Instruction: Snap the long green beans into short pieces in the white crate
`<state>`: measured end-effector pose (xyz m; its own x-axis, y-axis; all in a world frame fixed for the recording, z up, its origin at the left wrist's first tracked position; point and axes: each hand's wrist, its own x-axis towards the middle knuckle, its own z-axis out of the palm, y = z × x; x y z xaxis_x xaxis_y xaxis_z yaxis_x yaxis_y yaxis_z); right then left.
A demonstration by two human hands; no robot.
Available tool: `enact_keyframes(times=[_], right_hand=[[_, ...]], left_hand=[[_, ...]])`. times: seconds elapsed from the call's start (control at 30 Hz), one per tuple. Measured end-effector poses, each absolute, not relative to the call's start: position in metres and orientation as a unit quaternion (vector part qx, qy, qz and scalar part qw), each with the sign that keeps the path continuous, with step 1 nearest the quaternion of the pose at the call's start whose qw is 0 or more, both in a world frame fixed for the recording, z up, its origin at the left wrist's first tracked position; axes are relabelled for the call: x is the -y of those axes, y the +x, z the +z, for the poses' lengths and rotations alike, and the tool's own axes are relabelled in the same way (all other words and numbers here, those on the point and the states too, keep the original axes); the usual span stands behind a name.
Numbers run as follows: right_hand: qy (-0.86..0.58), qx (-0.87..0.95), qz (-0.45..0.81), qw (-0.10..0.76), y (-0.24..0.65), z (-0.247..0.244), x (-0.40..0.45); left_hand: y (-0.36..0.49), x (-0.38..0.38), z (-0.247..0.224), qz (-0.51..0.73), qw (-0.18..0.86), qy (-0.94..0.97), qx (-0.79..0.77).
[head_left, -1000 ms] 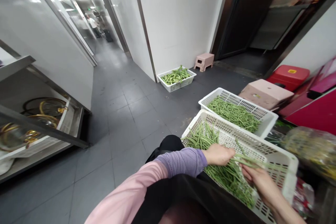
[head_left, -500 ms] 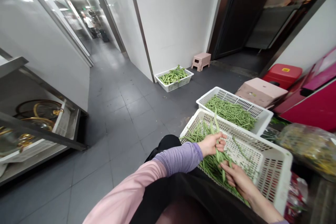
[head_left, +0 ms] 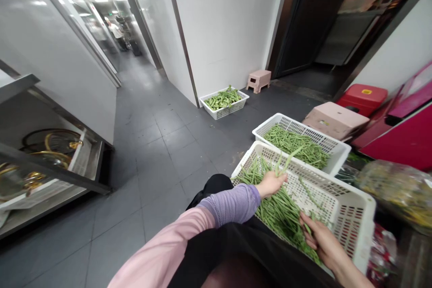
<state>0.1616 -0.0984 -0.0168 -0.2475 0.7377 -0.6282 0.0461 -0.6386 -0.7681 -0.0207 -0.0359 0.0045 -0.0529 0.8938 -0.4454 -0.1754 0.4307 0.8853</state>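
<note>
My left hand (head_left: pixel 272 184), in a purple cuff and pink sleeve, is closed on a few green beans (head_left: pixel 290 158) whose ends stick up past the fingers. It hovers over a near white basket (head_left: pixel 354 189) that holds a heap of long green beans (head_left: pixel 281 211). My right hand (head_left: pixel 319 236) is lower and to the right, at the edge of the heap. Its thumb and fingers are curled together, and what lies between them is too small to make out. A far white basket (head_left: pixel 270 121) with more green beans stands just behind the near one.
A third white basket (head_left: pixel 232 111) with green pods stands by the wall, beside a small pink stool (head_left: pixel 259 81). Another pink stool (head_left: pixel 334 119) and a red bin (head_left: pixel 364 96) are at right, near a plastic bag (head_left: pixel 394 189). A metal shelf (head_left: pixel 94 180) stands left; a person (head_left: pixel 116 31) is far off.
My right hand has moved down and right, away from my left hand. The beans in my left hand have tipped to the right, and that hand has closed more.
</note>
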Motion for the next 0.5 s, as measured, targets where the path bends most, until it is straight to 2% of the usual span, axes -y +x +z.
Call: enact_keyframes(times=[0.1, 0.23, 0.5], right_hand=[[-0.530, 0.272, 0.763, 0.251, 0.162, -0.011, 0.095], [-0.502, 0.213, 0.792, 0.273, 0.161, -0.003, 0.094], [-0.557, 0.309, 0.734, 0.236, 0.164, 0.001, 0.095]], left_hand=[[-0.023, 0.038, 0.008, 0.425, 0.728, 0.266, -0.468], [-0.026, 0.035, 0.016, 0.459, 0.754, 0.223, -0.413], [-0.026, 0.029, 0.023, 0.547, 0.565, 0.296, -0.542]])
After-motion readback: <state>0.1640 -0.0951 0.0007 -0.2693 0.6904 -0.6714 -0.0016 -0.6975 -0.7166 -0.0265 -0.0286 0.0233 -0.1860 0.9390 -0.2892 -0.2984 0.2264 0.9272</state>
